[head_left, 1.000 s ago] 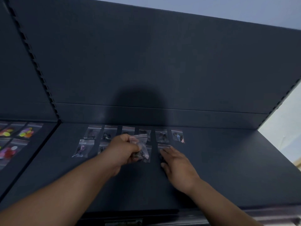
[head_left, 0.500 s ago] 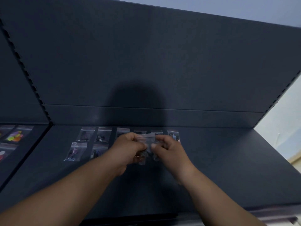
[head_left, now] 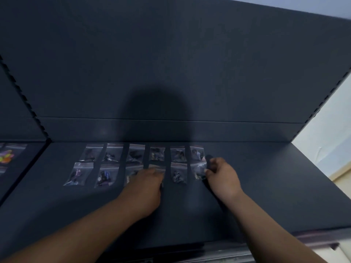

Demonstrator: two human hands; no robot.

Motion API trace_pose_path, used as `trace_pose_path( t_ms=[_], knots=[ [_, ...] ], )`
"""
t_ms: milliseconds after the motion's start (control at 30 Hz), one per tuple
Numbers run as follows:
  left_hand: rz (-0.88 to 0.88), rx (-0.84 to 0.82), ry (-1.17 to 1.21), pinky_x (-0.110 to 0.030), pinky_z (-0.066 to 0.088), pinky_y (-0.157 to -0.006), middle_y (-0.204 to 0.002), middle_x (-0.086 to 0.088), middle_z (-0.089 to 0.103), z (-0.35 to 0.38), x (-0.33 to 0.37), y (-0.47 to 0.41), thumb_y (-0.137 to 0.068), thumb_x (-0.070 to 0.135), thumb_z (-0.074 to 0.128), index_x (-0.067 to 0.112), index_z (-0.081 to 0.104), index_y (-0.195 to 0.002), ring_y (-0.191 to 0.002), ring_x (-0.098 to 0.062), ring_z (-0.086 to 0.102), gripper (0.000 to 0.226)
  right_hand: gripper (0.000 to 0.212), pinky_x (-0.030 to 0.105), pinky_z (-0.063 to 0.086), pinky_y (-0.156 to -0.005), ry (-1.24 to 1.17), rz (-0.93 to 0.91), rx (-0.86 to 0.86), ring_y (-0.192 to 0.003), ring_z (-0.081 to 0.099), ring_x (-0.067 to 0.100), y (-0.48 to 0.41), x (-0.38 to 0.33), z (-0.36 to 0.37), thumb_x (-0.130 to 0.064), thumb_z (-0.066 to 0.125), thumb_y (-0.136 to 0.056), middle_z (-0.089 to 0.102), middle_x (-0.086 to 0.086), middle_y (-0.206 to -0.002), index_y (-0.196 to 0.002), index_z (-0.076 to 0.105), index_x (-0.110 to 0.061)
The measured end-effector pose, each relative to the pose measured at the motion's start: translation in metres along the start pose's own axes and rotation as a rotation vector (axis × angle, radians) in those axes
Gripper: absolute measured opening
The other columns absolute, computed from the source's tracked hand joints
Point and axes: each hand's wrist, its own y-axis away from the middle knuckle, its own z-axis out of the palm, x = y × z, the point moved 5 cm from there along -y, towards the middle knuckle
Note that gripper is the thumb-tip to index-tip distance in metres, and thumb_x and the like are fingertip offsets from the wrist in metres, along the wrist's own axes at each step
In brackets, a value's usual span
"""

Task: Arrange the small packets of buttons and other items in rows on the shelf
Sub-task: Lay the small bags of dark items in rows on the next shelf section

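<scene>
Your right hand (head_left: 223, 175) pinches the probably light, floppy, slick packet (head_left: 198, 169) by its right edge near the shelf (head_left: 269, 186) back edge; left hand (head_left: 146, 181) grip unclear.

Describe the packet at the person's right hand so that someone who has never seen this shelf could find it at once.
On the dark shelf lie two rows of small clear packets. Take the front row, nearer the person, and go to its right end. That packet is the only one the right hand pinches, by its right edge.
</scene>
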Motion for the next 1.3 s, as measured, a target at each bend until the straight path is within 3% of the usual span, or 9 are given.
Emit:
trace_pose_path(
  t_ms=[100,233,333,433,567,767,967,1167,1300],
  knots=[
    [0.023,-0.011,-0.033,-0.026,0.037,-0.097,-0.122,0.002,0.052,0.008,-0.005,0.0,-0.09,0.01,0.038,0.018,0.056,-0.118,-0.113,-0.016,0.044,0.034,0.031,0.029,0.041,-0.092,0.235,-0.234,0.064,-0.113,0.049,0.028,0.014,-0.01,0.002,-0.009,0.052,-0.088,0.053,0.008,-0.122,-0.118,0.057,-0.012],
    [0.03,-0.075,-0.103,-0.029,0.028,-0.11,-0.14,0.001,0.04,0.014,-0.004,0.0,-0.095,0.017,0.036,0.016,0.046,-0.134,-0.129,-0.018,0.033,0.04,0.041,0.028,0.023,-0.115,0.403,-0.458,-0.133,-0.141,0.026,0.022,0.027,-0.01,0.025,-0.024,0.041,-0.096,0.031,0.006,-0.153,-0.136,0.046,-0.013],
    [0.028,-0.108,-0.218,-0.033,0.016,-0.112,-0.152,0.004,0.025,0.013,-0.001,0.001,-0.099,0.031,0.031,0.019,0.032,-0.144,-0.138,-0.017,0.019,0.046,0.055,0.028,0.004,-0.118,0.55,-0.459,-0.261,-0.147,0.004,0.016,0.031,-0.005,0.032,-0.037,0.03,-0.101,0.011,0.002,-0.159,-0.15,0.019,-0.015],
    [0.005,-0.155,-0.274,-0.037,0.012,-0.113,-0.159,0.005,0.01,0.015,-0.002,-0.001,-0.1,0.04,0.024,0.021,0.017,-0.15,-0.142,-0.016,0.01,0.054,0.061,0.029,-0.003,-0.117,0.628,-0.439,-0.306,-0.147,-0.004,0.014,0.032,-0.004,0.033,-0.046,0.023,-0.1,0.002,-0.002,-0.16,-0.151,0.009,-0.018],
    [-0.027,-0.172,-0.299,-0.035,0.014,-0.111,-0.16,0.005,0.005,0.016,-0.005,-0.007,-0.099,0.046,0.02,0.022,0.01,-0.151,-0.142,-0.017,0.01,0.059,0.08,0.032,-0.005,-0.118,0.676,-0.413,-0.312,-0.147,-0.005,0.014,0.031,-0.001,0.037,-0.063,0.002,-0.085,-0.001,-0.002,-0.16,-0.151,0.006,-0.019],
    [-0.043,-0.133,-0.286,-0.036,0.01,-0.113,-0.16,0.003,0.003,0.013,-0.002,-0.011,-0.099,0.048,0.02,0.02,0.007,-0.152,-0.143,-0.017,0.006,0.061,0.072,0.034,-0.004,-0.119,0.667,-0.378,-0.28,-0.147,-0.005,0.015,0.029,-0.005,0.04,-0.059,0.01,-0.092,-0.001,0.0,-0.16,-0.151,0.006,-0.018],
    [0.02,-0.083,-0.313,-0.035,0.001,-0.118,-0.16,-0.001,0.008,0.008,0.003,0.002,-0.1,0.039,0.023,0.017,0.011,-0.151,-0.146,-0.016,0.005,0.057,0.098,0.031,-0.009,-0.115,0.658,-0.437,-0.256,-0.147,-0.005,0.015,0.033,-0.006,0.037,-0.06,-0.015,-0.066,0.001,0.001,-0.16,-0.151,0.008,-0.017],
    [0.008,-0.154,-0.309,-0.036,0.0,-0.119,-0.161,-0.001,0.005,0.013,0.002,0.0,-0.1,0.037,0.023,0.017,0.009,-0.152,-0.147,-0.017,0.004,0.057,0.063,0.035,-0.003,-0.119,0.681,-0.399,-0.288,-0.147,0.0,0.017,0.036,-0.006,0.038,-0.05,0.021,-0.098,0.004,0.002,-0.16,-0.151,0.01,-0.017],
    [0.001,-0.167,-0.292,-0.037,0.0,-0.119,-0.161,0.0,0.004,0.013,0.002,-0.001,-0.1,0.038,0.024,0.018,0.008,-0.152,-0.147,-0.017,0.002,0.058,0.071,0.037,0.001,-0.119,0.693,-0.392,-0.276,-0.147,0.004,0.018,0.036,-0.007,0.038,-0.057,0.008,-0.091,0.008,0.002,-0.159,-0.15,0.013,-0.018]
  ],
)
